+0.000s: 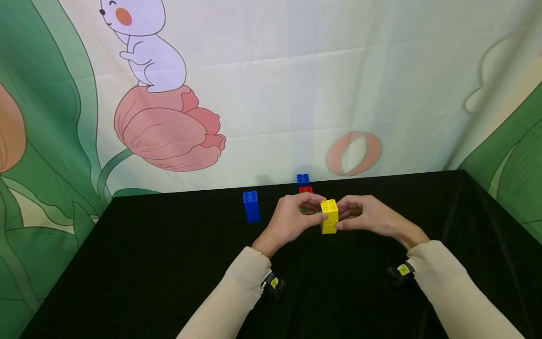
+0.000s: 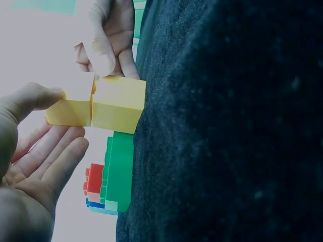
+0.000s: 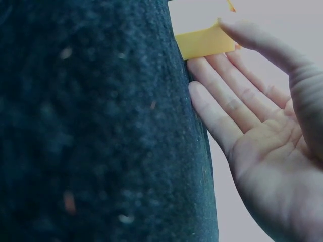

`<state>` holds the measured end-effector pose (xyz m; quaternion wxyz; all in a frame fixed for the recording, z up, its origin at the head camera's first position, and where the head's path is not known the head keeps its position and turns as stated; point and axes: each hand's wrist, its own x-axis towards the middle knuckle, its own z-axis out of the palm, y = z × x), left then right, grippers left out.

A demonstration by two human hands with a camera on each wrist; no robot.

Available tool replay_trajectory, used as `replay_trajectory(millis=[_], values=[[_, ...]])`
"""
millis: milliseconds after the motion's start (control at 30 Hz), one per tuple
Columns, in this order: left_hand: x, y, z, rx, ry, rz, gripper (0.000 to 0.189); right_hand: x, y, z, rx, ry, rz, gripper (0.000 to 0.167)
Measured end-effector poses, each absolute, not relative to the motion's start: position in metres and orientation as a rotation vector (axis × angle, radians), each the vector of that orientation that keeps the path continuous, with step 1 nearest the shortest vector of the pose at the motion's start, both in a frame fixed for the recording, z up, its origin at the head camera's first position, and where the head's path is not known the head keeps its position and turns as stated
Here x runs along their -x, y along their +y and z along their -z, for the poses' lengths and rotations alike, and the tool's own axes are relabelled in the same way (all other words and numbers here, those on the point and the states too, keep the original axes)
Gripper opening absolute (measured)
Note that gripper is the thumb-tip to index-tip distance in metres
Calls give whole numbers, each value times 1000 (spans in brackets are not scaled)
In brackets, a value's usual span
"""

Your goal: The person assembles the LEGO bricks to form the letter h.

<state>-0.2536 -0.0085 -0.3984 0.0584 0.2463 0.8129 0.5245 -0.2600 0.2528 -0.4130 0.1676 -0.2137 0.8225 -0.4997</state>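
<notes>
Two yellow toy bricks are stacked one over the other, the upper yellow brick (image 1: 330,214) above the lower yellow brick (image 1: 328,229) on the black table. My left hand (image 1: 293,214) pinches the upper one from the left between thumb and fingers. From the right, my right hand (image 1: 370,215) grips the lower one, with the thumb (image 3: 252,38) on its near side and fingers behind. A thin seam shows between the two in the left wrist view. Partly hidden behind the left hand are a red brick (image 1: 306,189) and a green brick (image 2: 119,171).
A tall blue block (image 1: 252,209) stands left of my hands. Another blue brick (image 1: 302,179) is farther back, near the table's rear edge. A printed cloth (image 1: 271,103) hangs behind the black table (image 1: 148,263).
</notes>
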Motion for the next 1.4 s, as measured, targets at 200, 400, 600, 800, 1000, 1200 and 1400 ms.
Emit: replay_trajectory(millis=[200, 400, 600, 800, 1000, 1200, 1400], values=[[254, -9, 399, -761, 2461, -1595, 29, 261, 253, 412, 607, 2340, 1420, 46], [254, -9, 400, -772, 2474, -1584, 29, 260, 251, 411, 604, 2342, 1418, 45], [256, -9, 401, -793, 2483, -1571, 30, 260, 251, 411, 603, 2355, 1407, 45], [256, -9, 401, -787, 2492, -1554, 30, 259, 251, 411, 604, 2362, 1402, 45], [256, -9, 400, -785, 2493, -1540, 30, 259, 251, 411, 603, 2365, 1401, 45], [257, -8, 401, -784, 2502, -1530, 30, 258, 250, 411, 600, 2369, 1402, 44], [257, -8, 400, -785, 2504, -1529, 30, 259, 251, 411, 601, 2371, 1399, 44]])
